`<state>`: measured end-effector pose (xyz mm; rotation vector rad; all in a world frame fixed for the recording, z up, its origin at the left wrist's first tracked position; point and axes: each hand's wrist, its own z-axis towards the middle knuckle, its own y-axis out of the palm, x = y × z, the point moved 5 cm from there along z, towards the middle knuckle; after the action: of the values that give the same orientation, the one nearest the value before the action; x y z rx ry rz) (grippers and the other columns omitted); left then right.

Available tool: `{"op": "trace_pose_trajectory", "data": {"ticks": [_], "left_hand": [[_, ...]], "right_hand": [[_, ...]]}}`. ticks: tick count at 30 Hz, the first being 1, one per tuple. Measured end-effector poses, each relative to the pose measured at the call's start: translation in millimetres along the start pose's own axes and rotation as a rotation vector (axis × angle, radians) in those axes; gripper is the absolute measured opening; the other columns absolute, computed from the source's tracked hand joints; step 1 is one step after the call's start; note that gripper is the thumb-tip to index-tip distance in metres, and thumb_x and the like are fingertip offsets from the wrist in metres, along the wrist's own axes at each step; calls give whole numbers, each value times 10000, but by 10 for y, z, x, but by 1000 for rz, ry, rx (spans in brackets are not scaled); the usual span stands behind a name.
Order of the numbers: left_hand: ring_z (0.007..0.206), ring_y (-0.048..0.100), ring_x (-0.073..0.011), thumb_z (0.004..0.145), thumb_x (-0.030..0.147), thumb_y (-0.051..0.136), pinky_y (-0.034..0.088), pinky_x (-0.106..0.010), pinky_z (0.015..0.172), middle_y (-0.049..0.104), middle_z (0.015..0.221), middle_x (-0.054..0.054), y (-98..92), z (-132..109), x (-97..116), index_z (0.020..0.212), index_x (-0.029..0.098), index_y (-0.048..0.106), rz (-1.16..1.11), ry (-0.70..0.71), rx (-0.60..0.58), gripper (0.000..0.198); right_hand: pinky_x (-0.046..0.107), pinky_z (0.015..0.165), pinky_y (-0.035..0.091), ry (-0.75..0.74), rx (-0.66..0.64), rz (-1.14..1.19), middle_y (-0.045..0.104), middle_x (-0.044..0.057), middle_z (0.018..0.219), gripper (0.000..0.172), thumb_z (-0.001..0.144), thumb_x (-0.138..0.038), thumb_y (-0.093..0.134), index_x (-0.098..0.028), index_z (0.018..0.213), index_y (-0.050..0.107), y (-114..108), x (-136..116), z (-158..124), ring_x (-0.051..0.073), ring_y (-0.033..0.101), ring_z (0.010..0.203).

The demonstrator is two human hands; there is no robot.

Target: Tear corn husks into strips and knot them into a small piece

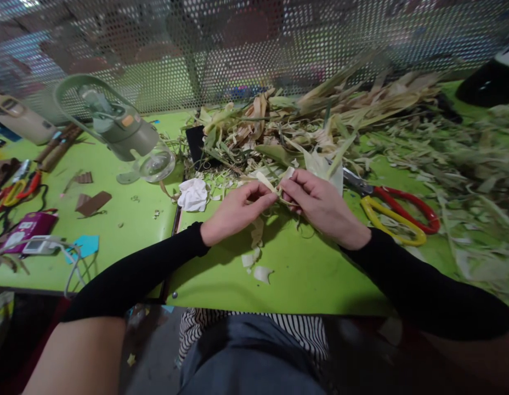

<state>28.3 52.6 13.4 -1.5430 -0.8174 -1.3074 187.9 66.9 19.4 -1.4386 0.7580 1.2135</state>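
Observation:
Over the green table, my two hands meet at a pale strip of corn husk. My left hand pinches the strip between thumb and fingers. My right hand is also closed on the husk, its thumb pressed against the curled fingers. Behind both hands lies a large heap of dried and greenish corn husks. Several cut husk scraps lie below my hands. Scissors with one red and one yellow handle rest to the right of my right hand.
Left of my hands are a crumpled white tissue and a green-topped clear bottle. A purple box, more scissors and a white cable lie farther left. A perforated metal screen runs along the back.

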Motion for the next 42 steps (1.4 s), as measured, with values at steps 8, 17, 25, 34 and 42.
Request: {"op": "trace_pose_trajectory", "data": {"ticks": [8,17,25,34,42], "left_hand": [[629,664,-88,983,245,668,497,-215,630,698,717,18,76,18,-46,1025,167,541,-266,-92,-52,155],[603,660,-74,987,204,650,510,-192,612,697,689,39,-25,75,-94,992,169,562,-328,-46,17,95],[556,627,-48,981,247,675,511,-169,587,679,652,51,-99,125,-78,944,161,579,-300,-18,-35,134],[671,710,-82,997,228,641,572,-213,692,737,776,-12,10,82,-107,926,142,614,-314,-103,-115,114],[644,697,-77,988,127,607,553,-207,679,718,722,9,93,22,-125,908,156,585,-353,-150,-123,88]], "right_hand": [[309,572,364,-90,-45,-92,560,-35,703,399,990,-630,607,-246,890,570,65,-19,-42,139,464,602],[322,610,350,-103,-215,-282,538,-18,663,398,1041,-490,497,-231,743,538,108,-51,-69,142,474,592],[313,582,314,-96,-204,-243,440,-42,616,397,1027,-443,521,-232,692,495,89,-88,-88,124,398,558],[412,795,488,-264,48,-249,745,73,952,333,1004,-534,592,-253,869,708,-7,-93,-24,254,654,873],[382,736,475,-150,59,-171,731,45,859,276,962,-486,659,-253,833,732,-70,-113,-39,217,620,780]]}}
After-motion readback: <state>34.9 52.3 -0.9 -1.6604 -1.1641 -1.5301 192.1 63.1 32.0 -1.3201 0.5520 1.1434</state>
